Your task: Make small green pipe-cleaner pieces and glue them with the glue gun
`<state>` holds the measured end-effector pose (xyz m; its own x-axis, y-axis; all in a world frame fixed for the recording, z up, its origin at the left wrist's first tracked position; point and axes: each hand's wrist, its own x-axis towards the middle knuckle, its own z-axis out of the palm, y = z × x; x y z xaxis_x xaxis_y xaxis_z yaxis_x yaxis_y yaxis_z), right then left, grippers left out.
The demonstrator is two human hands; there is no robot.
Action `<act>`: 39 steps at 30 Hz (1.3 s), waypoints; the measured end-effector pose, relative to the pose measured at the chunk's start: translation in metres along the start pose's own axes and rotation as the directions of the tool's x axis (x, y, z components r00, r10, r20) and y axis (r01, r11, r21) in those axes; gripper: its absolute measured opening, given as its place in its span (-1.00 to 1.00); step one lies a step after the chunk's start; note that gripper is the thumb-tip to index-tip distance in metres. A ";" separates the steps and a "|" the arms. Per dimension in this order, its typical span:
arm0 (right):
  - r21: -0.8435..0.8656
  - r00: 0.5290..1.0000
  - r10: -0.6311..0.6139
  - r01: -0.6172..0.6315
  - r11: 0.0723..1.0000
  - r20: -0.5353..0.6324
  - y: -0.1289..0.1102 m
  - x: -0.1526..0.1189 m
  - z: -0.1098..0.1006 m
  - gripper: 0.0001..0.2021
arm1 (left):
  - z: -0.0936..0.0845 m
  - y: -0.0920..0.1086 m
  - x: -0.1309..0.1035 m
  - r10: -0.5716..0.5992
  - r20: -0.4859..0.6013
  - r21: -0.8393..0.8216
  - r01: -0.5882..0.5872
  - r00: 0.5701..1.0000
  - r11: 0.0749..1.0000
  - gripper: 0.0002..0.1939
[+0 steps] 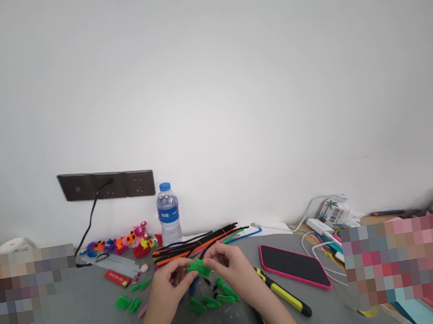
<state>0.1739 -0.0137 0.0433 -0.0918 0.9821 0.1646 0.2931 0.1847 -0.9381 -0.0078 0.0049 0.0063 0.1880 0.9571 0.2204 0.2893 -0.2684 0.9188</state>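
Between my two hands is a small fuzzy green piece of bent pipe cleaner (198,266), raised a little over the grey table. The fingertips of my left hand (169,280) pinch its left side. From the right, my right hand (228,263) has thumb and fingers closed on its other edge. Several looped green pipe-cleaner pieces (210,301) lie below my hands, and a few more green pieces (122,303) sit to the left. Close behind my fingers rests a bundle of long black and orange pipe cleaners (197,244).
A water bottle (169,216) stands against the wall beside colourful fuzzy figures (122,243). Translucent sticks (113,263) and a red packet (117,278) lie at left. On the right are a yellow-black cutter (284,294), a pink-cased phone (294,266) and white cables (308,249).
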 end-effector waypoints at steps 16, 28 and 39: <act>-0.022 1.000 -0.021 0.021 1.000 0.000 -0.002 0.000 0.001 -0.92 | 0.001 -0.002 0.000 0.014 -0.016 -0.014 -0.014 1.000 1.000 -0.77; -0.070 1.000 -0.008 0.008 0.998 -0.003 -0.005 -0.001 0.002 -0.91 | 0.001 -0.002 0.000 0.040 -0.035 -0.022 -0.041 0.999 0.999 -0.83; -0.077 0.999 -0.045 0.045 0.996 0.004 -0.001 0.000 0.003 -0.93 | 0.001 0.002 -0.002 0.024 -0.072 -0.043 -0.027 0.997 0.999 -0.81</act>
<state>0.1706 -0.0143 0.0431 -0.1085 0.9727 0.2053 0.3614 0.2310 -0.9033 -0.0066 0.0022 0.0069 0.1273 0.9556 0.2656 0.2434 -0.2897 0.9257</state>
